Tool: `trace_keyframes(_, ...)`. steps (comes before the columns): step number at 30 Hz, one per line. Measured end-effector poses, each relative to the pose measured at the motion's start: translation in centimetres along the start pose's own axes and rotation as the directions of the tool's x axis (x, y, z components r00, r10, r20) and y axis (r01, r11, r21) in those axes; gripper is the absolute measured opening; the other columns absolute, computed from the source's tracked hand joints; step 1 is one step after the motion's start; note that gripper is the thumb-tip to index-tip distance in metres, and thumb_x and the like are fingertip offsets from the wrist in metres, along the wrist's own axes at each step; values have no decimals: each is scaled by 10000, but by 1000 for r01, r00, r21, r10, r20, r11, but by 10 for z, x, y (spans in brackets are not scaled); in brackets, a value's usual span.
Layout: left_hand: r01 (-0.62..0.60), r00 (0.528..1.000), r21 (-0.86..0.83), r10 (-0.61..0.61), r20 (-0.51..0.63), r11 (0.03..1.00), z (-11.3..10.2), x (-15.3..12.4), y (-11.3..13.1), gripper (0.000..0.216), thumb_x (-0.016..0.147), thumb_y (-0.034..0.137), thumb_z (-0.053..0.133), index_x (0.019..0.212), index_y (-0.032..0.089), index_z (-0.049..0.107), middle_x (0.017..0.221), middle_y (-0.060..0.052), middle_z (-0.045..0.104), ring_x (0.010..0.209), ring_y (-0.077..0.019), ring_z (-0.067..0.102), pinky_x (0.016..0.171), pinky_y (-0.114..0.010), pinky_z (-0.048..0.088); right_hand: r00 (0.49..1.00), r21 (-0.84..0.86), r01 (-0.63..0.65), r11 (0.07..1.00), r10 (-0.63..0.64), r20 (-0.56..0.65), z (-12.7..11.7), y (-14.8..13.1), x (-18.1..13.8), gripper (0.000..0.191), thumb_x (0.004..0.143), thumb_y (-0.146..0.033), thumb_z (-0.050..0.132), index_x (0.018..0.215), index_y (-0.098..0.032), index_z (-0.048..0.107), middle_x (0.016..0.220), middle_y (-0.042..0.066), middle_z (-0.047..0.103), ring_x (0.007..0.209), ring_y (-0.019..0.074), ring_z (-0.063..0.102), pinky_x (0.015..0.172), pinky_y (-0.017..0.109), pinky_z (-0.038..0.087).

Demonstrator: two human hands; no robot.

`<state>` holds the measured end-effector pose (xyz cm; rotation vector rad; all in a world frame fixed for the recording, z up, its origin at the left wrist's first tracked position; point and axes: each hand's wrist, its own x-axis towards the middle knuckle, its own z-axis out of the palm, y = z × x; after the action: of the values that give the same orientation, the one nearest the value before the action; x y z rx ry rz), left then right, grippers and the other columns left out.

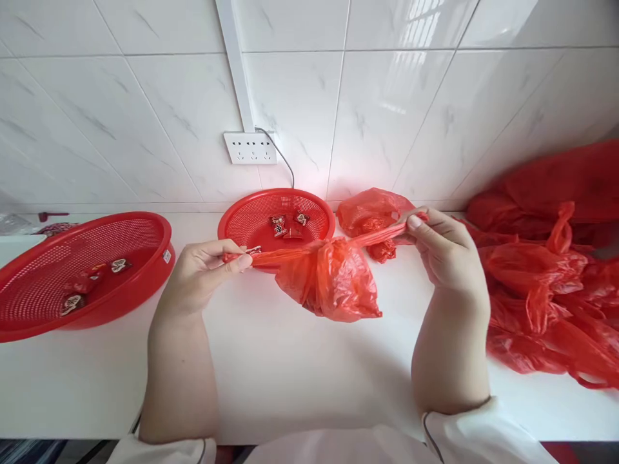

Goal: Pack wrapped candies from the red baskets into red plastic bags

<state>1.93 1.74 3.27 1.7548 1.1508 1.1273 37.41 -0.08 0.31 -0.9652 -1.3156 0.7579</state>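
Note:
A red plastic bag (338, 280) hangs over the white table, its two handles pulled out sideways and drawn together above its bulging body. My left hand (206, 274) pinches the end of one handle, in front of the middle basket. The other handle's end is pinched in my right hand (445, 245), held slightly higher. What the bag contains is hidden by its crumpled film. Behind it stands a round red plastic basket (236, 216) with several small wrapped packets (279, 225) in it.
At the left a larger red basket (159, 235) holds several wrapped packets. Filled red bags (536, 277) pile up at the right. Another red bag (372, 206) lies by the tiled wall. A socket strip (250, 148) with a grey cable sits above the middle basket.

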Motion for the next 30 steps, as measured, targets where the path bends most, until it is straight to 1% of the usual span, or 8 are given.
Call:
trace_keyframes(3, 94, 974, 194, -130, 184, 976, 3, 3, 0, 172, 777, 397, 695, 726, 233, 691, 736, 4, 636, 771, -171, 596, 746, -284, 479, 955, -258, -91, 962, 158, 251, -10, -5, -4, 230, 922, -406, 548, 843, -213, 645, 822, 37, 640, 800, 197, 623, 763, 363, 518)
trace_keyframes(6, 90, 907, 410, -245, 344, 908, 12, 8, -4, 241, 807, 462, 633, 743, 238, 697, 738, 2, 635, 717, -171, 581, 662, -280, 455, 891, -542, 23, 840, 228, 391, -10, -7, -10, 209, 915, -391, 539, 977, -236, 665, 997, 57, 683, 932, 236, 636, 844, 407, 509)
trace_keyframes(11, 85, 907, 475, -265, 328, 876, 24, 13, -15, 308, 842, 526, 555, 870, 262, 711, 854, -21, 689, 845, -213, 633, 744, -314, 489, 821, -678, 255, 689, 216, 528, 39, 4, -25, 563, 842, -443, 604, 1360, -265, 476, 1382, 84, 531, 1277, 288, 484, 1085, 506, 342)
trace_keyframes(14, 107, 921, 436, -255, 296, 893, 24, 13, -17, 336, 842, 539, 562, 1027, 288, 688, 1004, -33, 702, 948, -227, 649, 824, -332, 503, 767, -727, 319, 608, 285, 575, 77, 22, -28, 729, 752, -492, 688, 1385, -222, 445, 1272, 127, 600, 1217, 325, 524, 1113, 581, 228)
trace_keyframes(17, 133, 937, 445, -258, 234, 885, 24, 14, -16, 366, 842, 560, 561, 1082, 305, 665, 1072, -37, 697, 1014, -236, 647, 875, -347, 503, 663, -801, 345, 489, 477, 577, 88, 35, -21, 441, 811, -258, 607, 1246, -198, 567, 994, 109, 688, 948, 285, 643, 935, 483, 419)
trace_keyframes(21, 115, 940, 466, -248, 236, 877, 22, 16, -15, 374, 841, 568, 557, 1081, 305, 670, 1123, -44, 694, 992, -246, 670, 864, -351, 521, 707, -869, 167, 466, 557, 434, 39, 28, -4, 253, 823, -196, 515, 1023, -248, 661, 928, 69, 683, 777, 219, 633, 595, 287, 428)
trace_keyframes(26, 94, 926, 493, -257, 275, 865, 20, 17, -18, 376, 835, 577, 554, 1084, 322, 674, 1142, -37, 692, 986, -251, 679, 866, -352, 529, 862, -890, -252, 380, 505, -28, -67, 13, -6, 219, 812, -259, 520, 976, -251, 665, 961, 51, 692, 819, 216, 626, 659, 305, 446)
trace_keyframes(30, 116, 909, 515, -300, 290, 849, 22, 17, -21, 372, 844, 594, 535, 1102, 351, 649, 1167, -15, 677, 1017, -243, 662, 905, -366, 510, 740, -766, -640, 53, 310, -597, -116, 23, -16, 349, 827, -336, 536, 1122, -184, 643, 1145, 181, 637, 1084, 365, 565, 832, 492, 445)
